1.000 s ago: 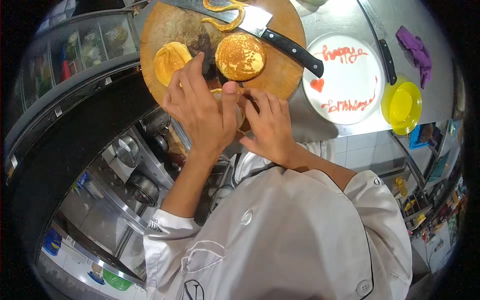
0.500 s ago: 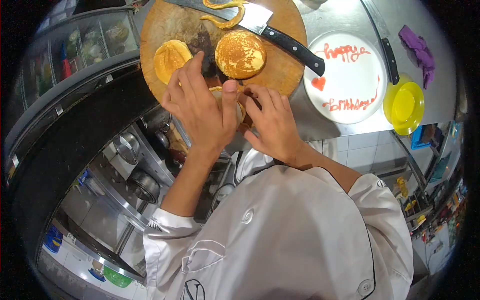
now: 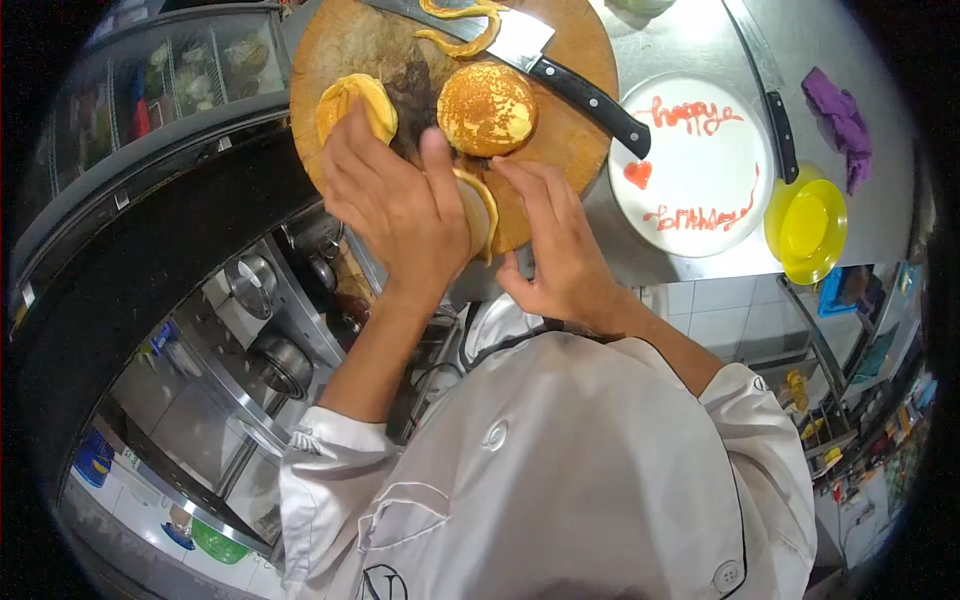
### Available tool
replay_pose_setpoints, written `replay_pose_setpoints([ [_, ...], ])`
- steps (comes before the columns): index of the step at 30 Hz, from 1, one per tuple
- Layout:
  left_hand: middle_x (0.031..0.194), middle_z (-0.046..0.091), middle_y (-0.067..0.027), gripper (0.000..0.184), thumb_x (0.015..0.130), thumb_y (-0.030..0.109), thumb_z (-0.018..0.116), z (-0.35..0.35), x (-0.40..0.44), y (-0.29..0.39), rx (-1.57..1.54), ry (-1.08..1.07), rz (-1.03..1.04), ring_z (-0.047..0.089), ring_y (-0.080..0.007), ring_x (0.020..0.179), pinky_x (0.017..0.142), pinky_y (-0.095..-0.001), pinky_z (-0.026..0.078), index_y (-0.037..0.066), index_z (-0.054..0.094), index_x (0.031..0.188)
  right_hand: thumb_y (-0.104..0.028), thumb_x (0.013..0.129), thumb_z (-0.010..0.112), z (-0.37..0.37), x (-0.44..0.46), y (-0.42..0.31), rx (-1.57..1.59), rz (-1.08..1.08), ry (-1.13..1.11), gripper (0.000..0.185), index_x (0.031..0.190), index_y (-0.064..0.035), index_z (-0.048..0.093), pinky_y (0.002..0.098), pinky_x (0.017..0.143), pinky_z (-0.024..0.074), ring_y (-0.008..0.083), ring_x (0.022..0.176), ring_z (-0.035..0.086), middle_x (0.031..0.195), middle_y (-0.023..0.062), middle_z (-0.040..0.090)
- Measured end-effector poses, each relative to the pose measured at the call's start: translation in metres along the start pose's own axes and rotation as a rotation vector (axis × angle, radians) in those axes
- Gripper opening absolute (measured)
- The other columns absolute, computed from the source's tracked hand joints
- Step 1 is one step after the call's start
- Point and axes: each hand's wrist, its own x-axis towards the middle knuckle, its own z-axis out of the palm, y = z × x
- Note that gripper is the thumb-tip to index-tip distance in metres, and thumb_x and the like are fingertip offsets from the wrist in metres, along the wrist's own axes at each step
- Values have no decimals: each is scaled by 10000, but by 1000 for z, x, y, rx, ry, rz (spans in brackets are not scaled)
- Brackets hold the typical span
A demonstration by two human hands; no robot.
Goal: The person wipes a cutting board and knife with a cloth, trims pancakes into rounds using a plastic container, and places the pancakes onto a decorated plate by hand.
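My left hand (image 3: 395,205) lies over the near side of a round wooden cutting board, fingers stretched and thumb apart. Partly under its palm is a pale round piece (image 3: 478,213) with a thin golden pancake edge (image 3: 491,205) round it; I cannot make out what the pale piece is. Just right of that edge, my right hand (image 3: 560,245) has thumb and fingers apart, holding nothing. A browned pancake (image 3: 487,110) rests on the board beyond my hands. Near my left fingertips sits a paler pancake (image 3: 372,100), partly covered by them.
Across the cutting board (image 3: 575,160) lies a black-handled knife (image 3: 590,100) with curled pancake trimmings (image 3: 470,42) on its blade. To the right are a white plate (image 3: 690,170) with red writing, a second knife (image 3: 782,135), a yellow bowl (image 3: 808,225) and a purple cloth (image 3: 842,125).
My right hand has drawn back from the pancake edge, its fingers opening. My left hand's fingers have come down toward the paler pancake. More of the pancake edge shows between my hands.
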Motion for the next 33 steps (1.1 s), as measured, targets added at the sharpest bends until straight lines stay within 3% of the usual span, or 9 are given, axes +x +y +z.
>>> replay_pose_setpoints([
  [2,1627,487,-284,702,1115,393,600,-15,-10,-2,16,-211,436,368,-460,1578,1247,-602,261,-47,433,1636,-75,757,712,-3,0,1,-19,-12,-7,915,1610,79,420,567,1183,431,491,1304,526,1425,292,510],
  [6,1645,482,-280,688,1109,391,610,3,1,-5,-9,-51,180,369,-450,1585,1263,-589,251,-13,464,1647,-67,764,692,2,-1,2,-18,-22,2,880,1594,76,436,567,1185,435,498,1307,525,1426,292,510],
  [9,1666,488,-245,692,1115,426,602,0,5,-8,40,-35,232,368,-434,1596,1288,-574,231,21,479,1663,-82,770,689,-1,-2,3,-59,-22,-21,825,1552,70,475,561,1185,439,492,1306,529,1423,286,515],
  [11,1694,487,-206,707,1125,481,575,-7,3,-12,-92,-179,508,357,-421,1613,1298,-568,219,53,478,1679,-92,772,690,0,-3,2,-96,-29,-34,796,1528,63,497,557,1185,441,486,1305,532,1421,281,518],
  [15,1712,481,-183,720,1135,542,533,-5,3,-15,-136,-151,499,348,-412,1626,1303,-573,208,73,482,1678,-107,791,719,2,4,5,-177,-43,-43,681,1447,16,582,522,1127,475,445,1296,554,1400,242,546],
  [22,1752,447,-184,788,1145,642,422,-8,6,-19,-212,-207,675,322,-398,1656,1319,-579,184,100,438,1716,-112,783,803,9,15,13,-260,-59,-16,475,1242,-34,710,484,1045,503,375,1248,590,1309,176,611],
  [27,1764,426,-203,860,1134,709,386,-3,9,-27,-179,-231,686,308,-421,1660,1325,-593,174,88,409,1728,-100,765,800,17,21,7,-351,-82,55,409,1162,-26,732,449,988,513,343,1186,605,1225,148,619],
  [29,1761,413,-239,918,1127,746,359,2,10,-29,-227,-86,555,310,-450,1653,1328,-593,180,63,367,1739,-102,766,794,19,23,5,-394,-57,64,377,1130,-24,734,437,970,516,332,1168,609,1205,139,616],
  [33,1751,405,-278,986,1107,792,339,0,11,-33,-280,-175,700,333,-474,1632,1324,-596,199,44,326,1749,-97,801,777,18,23,7,-444,-91,90,359,1150,-33,724,433,932,543,332,1124,628,1168,127,627],
])
